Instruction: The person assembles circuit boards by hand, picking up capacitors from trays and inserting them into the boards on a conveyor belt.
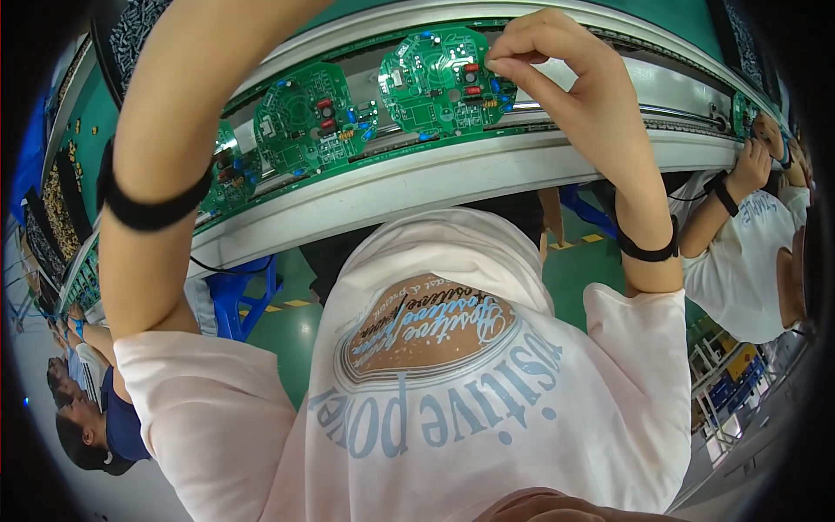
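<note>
My right hand point(581, 85) is at the right edge of a green circuit board point(416, 111). Its thumb and index finger are pinched together beside the red and blue components; whatever lies between the fingertips is too small or hidden to name. My left forearm point(178, 96) reaches up past the top edge, so the left hand is out of sight. Left of the first board lies a second green circuit board point(287, 150) with similar red, blue and orange parts. A third board point(230, 174) is partly covered by my left forearm.
The boards sit on a conveyor line with a pale metal rail point(365, 187) along its near side. Bins of small parts point(135, 39) stand at the far left. Co-workers are on both sides, one person's hand point(750, 170) at the line on the right. A blue stool point(248, 300) stands below.
</note>
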A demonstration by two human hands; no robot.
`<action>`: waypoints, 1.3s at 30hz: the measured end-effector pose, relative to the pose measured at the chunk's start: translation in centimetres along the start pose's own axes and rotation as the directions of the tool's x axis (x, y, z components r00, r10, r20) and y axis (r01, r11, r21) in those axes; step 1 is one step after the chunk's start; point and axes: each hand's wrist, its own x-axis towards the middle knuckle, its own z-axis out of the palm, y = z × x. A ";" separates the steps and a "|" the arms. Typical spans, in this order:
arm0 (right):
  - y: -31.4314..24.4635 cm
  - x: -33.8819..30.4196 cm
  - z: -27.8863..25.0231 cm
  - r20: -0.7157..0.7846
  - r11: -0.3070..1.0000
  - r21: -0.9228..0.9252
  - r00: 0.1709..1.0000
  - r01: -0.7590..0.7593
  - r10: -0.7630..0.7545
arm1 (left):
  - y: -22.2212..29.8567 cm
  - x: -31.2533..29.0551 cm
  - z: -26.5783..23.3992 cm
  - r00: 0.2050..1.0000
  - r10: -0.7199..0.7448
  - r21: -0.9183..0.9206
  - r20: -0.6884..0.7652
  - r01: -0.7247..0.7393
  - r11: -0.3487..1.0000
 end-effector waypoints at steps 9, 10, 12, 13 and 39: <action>-1.6 0.1 0.1 -0.021 0.971 0.178 0.985 -0.162 0.169 | 0.6 -5.8 -1.9 0.956 -0.284 -0.039 0.077 0.287 0.957; -1.4 0.1 0.1 -0.020 0.968 0.178 0.983 -0.176 0.182 | 0.8 -6.3 -2.2 0.951 -0.295 -0.062 0.088 0.301 0.952; -1.3 0.1 0.0 -0.016 0.966 0.176 0.980 -0.191 0.197 | 1.0 -6.7 -2.1 0.943 -0.312 -0.109 0.112 0.324 0.940; -1.3 0.0 0.0 -0.017 0.963 0.176 0.978 -0.203 0.210 | 0.8 -7.0 -2.0 0.940 -0.319 -0.133 0.125 0.334 0.933; 1.1 -0.3 -1.3 0.072 0.959 -0.221 0.983 0.179 -0.167 | -1.5 -11.9 -3.0 0.722 -0.433 -0.509 0.539 0.689 0.516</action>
